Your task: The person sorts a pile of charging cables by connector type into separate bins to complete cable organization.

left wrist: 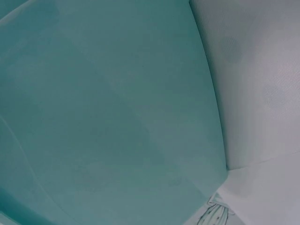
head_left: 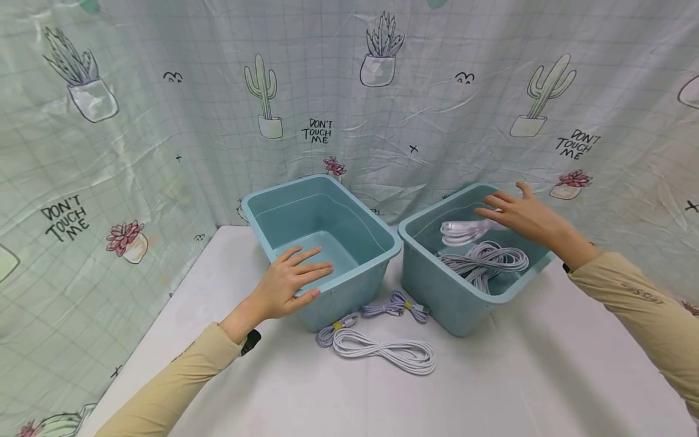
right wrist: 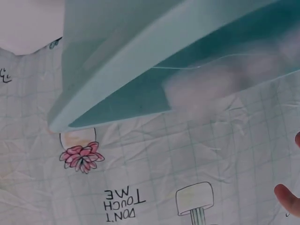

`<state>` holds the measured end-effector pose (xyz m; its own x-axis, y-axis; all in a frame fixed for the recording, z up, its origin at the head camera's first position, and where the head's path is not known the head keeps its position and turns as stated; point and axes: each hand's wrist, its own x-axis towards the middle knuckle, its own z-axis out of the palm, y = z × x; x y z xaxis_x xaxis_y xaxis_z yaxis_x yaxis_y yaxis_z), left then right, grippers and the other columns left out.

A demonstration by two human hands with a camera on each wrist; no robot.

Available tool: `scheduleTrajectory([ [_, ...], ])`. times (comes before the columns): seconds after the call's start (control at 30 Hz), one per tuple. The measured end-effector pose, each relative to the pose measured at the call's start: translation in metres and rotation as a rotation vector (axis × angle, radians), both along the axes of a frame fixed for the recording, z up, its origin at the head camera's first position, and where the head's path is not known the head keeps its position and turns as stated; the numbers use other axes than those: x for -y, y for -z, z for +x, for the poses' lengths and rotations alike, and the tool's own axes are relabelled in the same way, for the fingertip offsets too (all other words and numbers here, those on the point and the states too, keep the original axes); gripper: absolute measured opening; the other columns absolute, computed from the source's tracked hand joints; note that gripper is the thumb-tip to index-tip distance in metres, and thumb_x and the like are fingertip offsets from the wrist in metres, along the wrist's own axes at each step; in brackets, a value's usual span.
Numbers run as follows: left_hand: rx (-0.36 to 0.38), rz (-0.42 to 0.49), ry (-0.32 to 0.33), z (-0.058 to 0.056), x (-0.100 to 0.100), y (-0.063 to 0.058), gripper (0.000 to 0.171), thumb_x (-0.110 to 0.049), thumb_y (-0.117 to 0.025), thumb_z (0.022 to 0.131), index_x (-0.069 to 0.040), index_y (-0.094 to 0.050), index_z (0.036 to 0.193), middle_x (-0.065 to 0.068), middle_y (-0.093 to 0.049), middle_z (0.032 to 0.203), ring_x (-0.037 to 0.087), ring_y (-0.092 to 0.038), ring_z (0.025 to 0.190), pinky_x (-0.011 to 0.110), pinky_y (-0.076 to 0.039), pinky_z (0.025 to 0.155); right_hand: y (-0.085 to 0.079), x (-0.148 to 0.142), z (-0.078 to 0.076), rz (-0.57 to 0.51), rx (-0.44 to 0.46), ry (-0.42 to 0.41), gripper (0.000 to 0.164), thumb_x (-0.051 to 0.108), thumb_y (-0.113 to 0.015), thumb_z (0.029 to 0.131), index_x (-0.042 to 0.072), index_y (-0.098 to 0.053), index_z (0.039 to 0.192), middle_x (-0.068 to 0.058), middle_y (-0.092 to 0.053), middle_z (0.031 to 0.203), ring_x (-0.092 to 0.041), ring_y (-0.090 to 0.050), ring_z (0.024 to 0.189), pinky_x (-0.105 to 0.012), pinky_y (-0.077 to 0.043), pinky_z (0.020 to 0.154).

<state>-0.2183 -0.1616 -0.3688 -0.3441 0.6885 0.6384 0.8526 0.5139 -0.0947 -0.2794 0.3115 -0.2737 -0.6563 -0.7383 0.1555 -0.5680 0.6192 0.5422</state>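
Note:
My right hand (head_left: 521,215) is over the right blue bin (head_left: 439,294), fingers spread. Just below and left of it, a blurred pale pinkish-white cable bundle (head_left: 461,232) hangs inside the bin's opening, above several white coiled cables (head_left: 486,261). In the right wrist view that same bundle (right wrist: 211,86) is a blur, apart from the fingertips (right wrist: 286,199) at the right edge. My left hand (head_left: 286,282) is at the near rim of the left blue bin (head_left: 360,279), fingers extended; whether it touches the rim I cannot tell. The left wrist view shows only bin wall (left wrist: 112,117) and table.
On the white table (head_left: 475,388), a white looped cable (head_left: 406,357) lies in front of the bins. Near it are several lilac cables (head_left: 417,311) with yellow ties, close to the bins' bases. A printed curtain (head_left: 349,91) hangs behind and along the left side.

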Motion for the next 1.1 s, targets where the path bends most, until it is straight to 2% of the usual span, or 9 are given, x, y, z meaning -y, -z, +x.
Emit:
scheduleTrajectory([
  [0.33,0.022,-0.011,-0.005,0.002,0.0,-0.003,0.038,-0.034,-0.042,0.09,-0.016,-0.059,0.119,-0.001,-0.061,0.118,0.027,-0.046,0.121,0.048,-0.03,0.102,0.004,0.0,0.009,-0.082,0.004,-0.013,0.066,-0.012,-0.067,0.067,0.018,-0.049,0.122,-0.015,-0.047,0.125,-0.033,-0.044,0.114,-0.062,-0.032,0.088],
  [0.57,0.01,-0.009,-0.001,0.001,0.0,-0.001,0.044,-0.041,-0.032,0.094,-0.016,-0.059,0.118,0.0,-0.061,0.118,0.028,-0.047,0.12,0.049,-0.032,0.1,0.001,0.001,0.021,-0.117,-0.052,-0.053,0.068,-0.011,-0.071,0.062,0.016,-0.05,0.121,-0.014,-0.048,0.123,-0.034,-0.045,0.112,-0.061,-0.034,0.086],
  [0.83,0.007,-0.003,0.0,0.001,0.0,0.0,0.044,-0.041,-0.033,0.094,-0.016,-0.059,0.118,-0.001,-0.062,0.117,0.027,-0.048,0.12,0.048,-0.031,0.101,-0.004,0.008,0.043,-0.147,-0.095,-0.068,0.068,-0.006,-0.074,0.061,0.015,-0.049,0.121,-0.013,-0.048,0.123,-0.033,-0.046,0.111,-0.06,-0.036,0.084],
  [0.97,0.004,0.002,0.003,0.001,0.0,0.0,0.046,-0.042,-0.03,0.094,-0.016,-0.06,0.118,-0.001,-0.062,0.117,0.027,-0.048,0.119,0.048,-0.032,0.101,-0.004,0.013,0.053,-0.191,-0.127,-0.128,0.066,-0.003,-0.077,0.058,0.013,-0.051,0.117,-0.013,-0.05,0.118,-0.032,-0.048,0.105,-0.058,-0.036,0.082],
  [1.03,0.004,0.0,0.003,0.001,0.0,0.0,0.046,-0.042,-0.03,0.094,-0.016,-0.059,0.118,-0.001,-0.062,0.117,0.028,-0.048,0.119,0.048,-0.032,0.101,-0.002,0.017,0.057,-0.224,-0.146,-0.167,0.04,0.01,-0.067,0.077,0.013,-0.052,0.114,-0.013,-0.052,0.115,-0.031,-0.049,0.102,-0.057,-0.037,0.08],
  [1.07,0.006,-0.001,0.002,0.001,0.0,0.0,0.045,-0.042,-0.031,0.094,-0.016,-0.059,0.118,-0.001,-0.062,0.117,0.028,-0.048,0.119,0.048,-0.031,0.101,-0.001,0.019,0.058,-0.244,-0.152,-0.185,0.029,0.018,-0.059,0.085,0.013,-0.053,0.113,-0.012,-0.053,0.113,-0.03,-0.05,0.101,-0.056,-0.037,0.079],
  [1.1,0.007,-0.002,0.002,0.001,0.0,0.0,0.045,-0.042,-0.031,0.094,-0.016,-0.059,0.118,-0.001,-0.062,0.117,0.028,-0.048,0.119,0.048,-0.031,0.101,0.0,0.021,0.06,-0.262,-0.161,-0.202,0.024,0.025,-0.048,0.092,0.013,-0.054,0.111,-0.012,-0.053,0.112,-0.029,-0.051,0.099,-0.056,-0.038,0.078],
])
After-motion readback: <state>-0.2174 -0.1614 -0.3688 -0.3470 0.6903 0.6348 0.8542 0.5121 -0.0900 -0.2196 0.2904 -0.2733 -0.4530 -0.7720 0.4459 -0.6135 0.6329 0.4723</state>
